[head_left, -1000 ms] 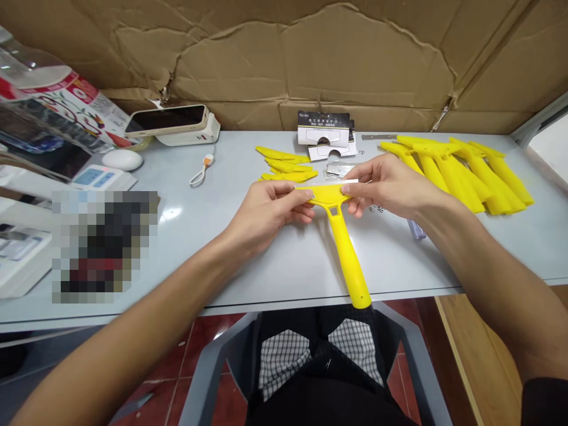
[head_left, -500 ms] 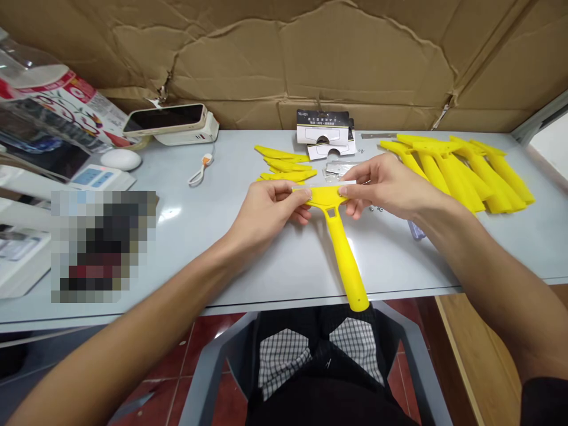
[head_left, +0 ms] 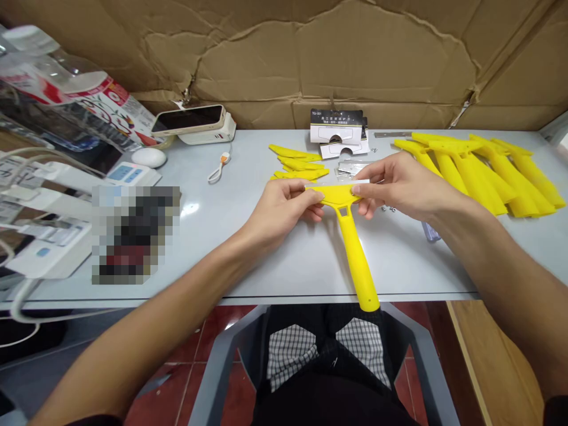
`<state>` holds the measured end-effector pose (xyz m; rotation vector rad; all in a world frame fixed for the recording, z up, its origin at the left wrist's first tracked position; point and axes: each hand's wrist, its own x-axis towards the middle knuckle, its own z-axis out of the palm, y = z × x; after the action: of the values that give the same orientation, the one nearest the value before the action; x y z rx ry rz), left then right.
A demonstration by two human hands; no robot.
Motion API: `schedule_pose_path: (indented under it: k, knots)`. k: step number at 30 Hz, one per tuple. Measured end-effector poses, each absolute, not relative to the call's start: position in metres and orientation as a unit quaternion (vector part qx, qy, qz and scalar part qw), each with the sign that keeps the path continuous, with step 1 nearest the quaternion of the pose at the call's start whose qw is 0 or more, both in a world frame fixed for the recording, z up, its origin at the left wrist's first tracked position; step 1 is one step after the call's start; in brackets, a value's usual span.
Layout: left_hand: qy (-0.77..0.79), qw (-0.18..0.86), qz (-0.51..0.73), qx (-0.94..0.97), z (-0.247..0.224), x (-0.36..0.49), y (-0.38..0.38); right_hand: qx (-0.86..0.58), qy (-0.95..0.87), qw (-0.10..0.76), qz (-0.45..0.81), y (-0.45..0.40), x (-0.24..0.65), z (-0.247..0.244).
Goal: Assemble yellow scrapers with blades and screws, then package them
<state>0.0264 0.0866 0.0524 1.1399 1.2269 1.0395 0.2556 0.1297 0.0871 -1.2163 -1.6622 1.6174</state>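
A yellow scraper (head_left: pixel 357 254) is held between both hands, its handle pointing down past the table's front edge. Along its head runs a thin pale blade (head_left: pixel 339 183). My left hand (head_left: pixel 284 210) pinches the left end of the head, thumb on top. On the right end, my right hand (head_left: pixel 397 188) presses with its thumb near a screw and curls its fingers underneath. Behind the head lie several loose yellow head pieces (head_left: pixel 302 165) and a small pile of metal blades (head_left: pixel 352 168). Small screws (head_left: pixel 389 209) rest just below my right hand.
Several yellow scraper handles (head_left: pixel 483 171) lie in a row at the right. Black-and-white packaging cards (head_left: pixel 337 127) stand by the cardboard (head_left: pixel 248 65) at the back. A phone (head_left: pixel 190 120), a bottle (head_left: pixel 118 103), a white power strip (head_left: pixel 53 248) and cables occupy the left.
The view has turned slightly left, so everything sits further right in the picture. Both hands keep the same hold on the scraper.
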Motion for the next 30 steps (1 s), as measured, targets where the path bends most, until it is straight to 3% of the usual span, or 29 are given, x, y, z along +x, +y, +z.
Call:
schedule_pose_path:
  k: [30]
  knots:
    - [0.514, 0.579, 0.424, 0.471, 0.0554, 0.0252, 0.0879, -0.445, -0.611, 0.274, 0.595, 0.1266, 0.2533, 0.0885]
